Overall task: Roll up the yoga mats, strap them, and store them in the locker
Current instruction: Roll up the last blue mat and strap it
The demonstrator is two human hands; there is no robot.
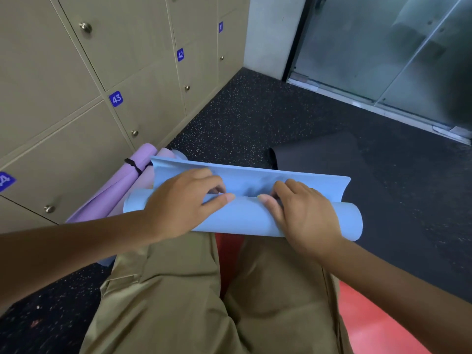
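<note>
Both arms reach forward over the person's tan pants, and the left hand (187, 200) and the right hand (304, 213) lie on top of the blue yoga mat (245, 215) with fingers curled over the roll, tips tucked in the fold and thumbs flat on the front. The blue mat lies across the knees, mostly rolled into a fat tube, with one loose flap (255, 175) standing up behind the fingers. A rolled purple yoga mat (127, 180) with a black strap (134, 164) lies by the tan lockers (63, 98) on the left.

Khaki trousers (178, 302), bare forearms.
</note>
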